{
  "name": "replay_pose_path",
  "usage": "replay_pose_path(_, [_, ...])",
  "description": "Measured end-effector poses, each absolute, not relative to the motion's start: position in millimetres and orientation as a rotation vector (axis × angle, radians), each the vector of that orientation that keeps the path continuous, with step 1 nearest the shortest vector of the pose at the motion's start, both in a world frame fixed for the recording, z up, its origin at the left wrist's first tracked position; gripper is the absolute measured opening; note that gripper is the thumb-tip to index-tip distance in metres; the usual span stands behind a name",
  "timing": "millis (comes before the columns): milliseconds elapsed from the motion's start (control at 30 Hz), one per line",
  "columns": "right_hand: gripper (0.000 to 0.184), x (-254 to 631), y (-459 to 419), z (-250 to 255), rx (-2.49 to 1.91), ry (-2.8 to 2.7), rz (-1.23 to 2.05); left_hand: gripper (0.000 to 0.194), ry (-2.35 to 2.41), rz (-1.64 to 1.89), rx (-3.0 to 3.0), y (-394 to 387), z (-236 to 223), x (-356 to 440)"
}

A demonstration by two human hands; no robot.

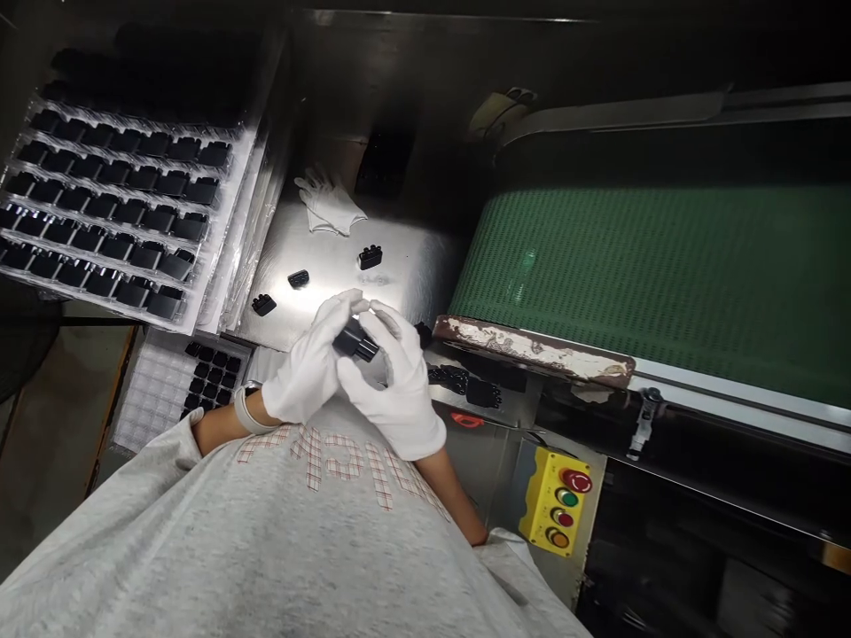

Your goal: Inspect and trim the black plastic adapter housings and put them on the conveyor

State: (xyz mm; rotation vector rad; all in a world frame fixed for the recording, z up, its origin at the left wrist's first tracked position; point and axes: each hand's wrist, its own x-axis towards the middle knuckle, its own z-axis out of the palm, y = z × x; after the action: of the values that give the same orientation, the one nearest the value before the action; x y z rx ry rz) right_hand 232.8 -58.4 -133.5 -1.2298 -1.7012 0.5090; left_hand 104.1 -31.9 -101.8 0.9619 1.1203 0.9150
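A small black plastic part (356, 340) is held between my two white-gloved hands, in front of my chest. My left hand (311, 361) is closed on its left side. The fingers of my right hand (394, 379) curl around its right side, with the thumb beneath. On the metal table (292, 237) just beyond lie more black parts: one piece (370, 257) with bumps along its top, a smaller oval one (299, 279), and another piece (264, 305) at the left. The fingertips partly hide the held part.
Stacked trays (113, 190) of black parts stand at the left, above a partly filled tray (192, 381). White gloves (329, 204) lie on the table. At the right are a green conveyor belt (638, 283), black pieces (465, 385) beneath its end, and a yellow button box (557, 501).
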Motion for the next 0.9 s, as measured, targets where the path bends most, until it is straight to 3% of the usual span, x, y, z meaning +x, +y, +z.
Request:
replay_pose_path(233, [0.029,232.3,-56.4,-132.2,-1.333,-1.354,0.756,0.070,1.117,0.960,1.155,-38.5,-90.9,111.2])
replay_pose_path(467, [0.030,229.3,-54.7,-120.6,-1.234,-0.853,1.326,0.063,1.016,1.016,1.309,-40.1,-86.9,104.4])
replay_pose_path(900, [0.038,228.3,-63.5,-109.2,-1.208,-0.804,1.254,0.065,1.065,1.028,1.400,-42.7,-86.2,99.7])
